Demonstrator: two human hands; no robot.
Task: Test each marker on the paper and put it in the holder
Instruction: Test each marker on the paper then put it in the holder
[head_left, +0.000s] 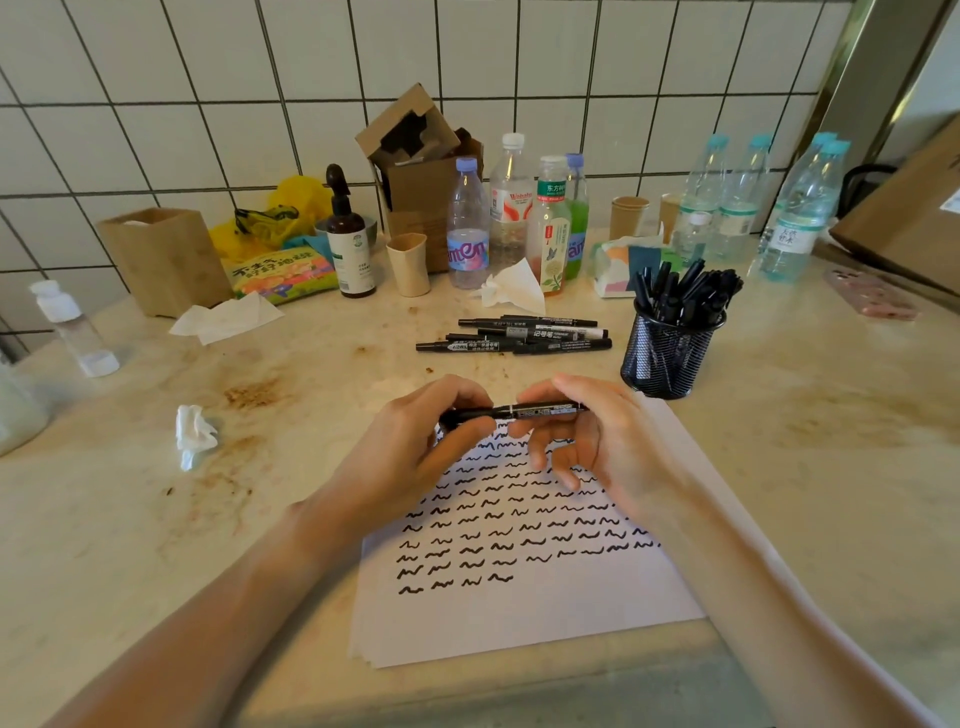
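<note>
Fingers: I see both sets curled round one black marker (514, 411), which lies level above the top edge of the paper (519, 613).
Left hand (410, 457): I have it pinching the marker's left end, at about 9 o'clock from the marker's middle; whether the cap is on or coming off I cannot tell.
Right hand (602, 447): thumb and forefinger clamp the barrel's right part, the other fingers hanging loosely curled over the paper.
Paper: it lies on the desk (831, 467) under my hands, covered in rows of short black squiggles; the lowest row stops partway across.
Loose markers (519, 335): a small pile lying flat at 12 o'clock from my hands, well apart from them.
Holder (667, 353): a black mesh cup at 2 o'clock from my hands, just beside the paper's top right corner, full of upright black markers.
Background: bottles (467, 228), paper cups and a cardboard box (415, 171) stand along the tiled wall; a crumpled tissue (193, 434) lies at 9 o'clock.
</note>
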